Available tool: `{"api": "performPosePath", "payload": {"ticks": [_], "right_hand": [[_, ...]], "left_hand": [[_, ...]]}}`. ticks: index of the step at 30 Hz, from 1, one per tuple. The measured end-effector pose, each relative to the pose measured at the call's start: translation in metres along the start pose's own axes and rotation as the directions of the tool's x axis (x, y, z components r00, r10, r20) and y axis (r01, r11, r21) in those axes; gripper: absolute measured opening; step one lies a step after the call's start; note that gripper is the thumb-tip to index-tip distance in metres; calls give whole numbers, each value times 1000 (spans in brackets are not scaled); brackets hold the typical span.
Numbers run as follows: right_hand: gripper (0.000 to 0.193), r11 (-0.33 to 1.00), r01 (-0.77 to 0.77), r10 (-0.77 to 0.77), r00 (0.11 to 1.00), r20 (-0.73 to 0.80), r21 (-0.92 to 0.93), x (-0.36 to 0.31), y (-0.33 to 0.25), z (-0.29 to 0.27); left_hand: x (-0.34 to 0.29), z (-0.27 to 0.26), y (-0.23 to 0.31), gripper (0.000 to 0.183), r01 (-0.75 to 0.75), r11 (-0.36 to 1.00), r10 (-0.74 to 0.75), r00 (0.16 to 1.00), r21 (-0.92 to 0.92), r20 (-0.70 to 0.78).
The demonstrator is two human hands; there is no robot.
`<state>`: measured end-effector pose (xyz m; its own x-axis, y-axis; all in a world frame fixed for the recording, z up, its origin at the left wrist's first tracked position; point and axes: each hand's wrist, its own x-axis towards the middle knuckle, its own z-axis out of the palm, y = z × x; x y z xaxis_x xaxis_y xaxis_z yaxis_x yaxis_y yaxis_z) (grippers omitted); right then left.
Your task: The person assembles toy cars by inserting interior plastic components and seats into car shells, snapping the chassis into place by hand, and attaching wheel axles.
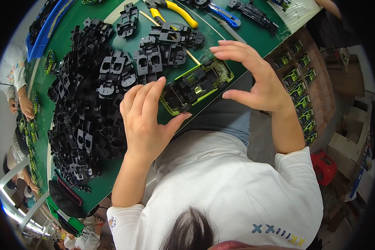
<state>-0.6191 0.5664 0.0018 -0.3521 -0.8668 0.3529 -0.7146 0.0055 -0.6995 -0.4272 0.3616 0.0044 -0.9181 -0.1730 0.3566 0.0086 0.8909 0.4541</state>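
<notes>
A toy car body [200, 85] in bright green and black lies underside up at the table's near edge, its hollow inner side showing. My left hand [143, 114] holds its left end, fingertips at the upper corner and thumb at the lower one. Around the right end curves my right hand [258, 77], open, thumb and fingers wide apart, with a gap between the palm and the car. Just beyond the car lie several loose black plastic chassis parts [149, 64]. A thin wooden stick [192, 57] points toward the car's far edge.
A big heap of black plastic parts [87, 112] covers the green table [221, 35] on the left. Yellow-handled pliers [181, 14] and a blue utility knife [225, 14] lie at the back. Right, a cardboard box [321, 83] holds several green toy cars. Another person's hand [27, 106] is far left.
</notes>
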Motion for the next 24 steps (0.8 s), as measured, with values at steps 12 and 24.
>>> {"api": "performPosePath", "payload": {"ticks": [12,24], "right_hand": [[69,998,-41,39,998,49,46,12,3,6],[66,995,-40,35,998,58,91,13,6,4]], "left_hand": [[-1,6,-1,75,26,1000,-26,1000,-6,-17],[0,7,-1,74,2,999,-4,999,-34,-53]]}}
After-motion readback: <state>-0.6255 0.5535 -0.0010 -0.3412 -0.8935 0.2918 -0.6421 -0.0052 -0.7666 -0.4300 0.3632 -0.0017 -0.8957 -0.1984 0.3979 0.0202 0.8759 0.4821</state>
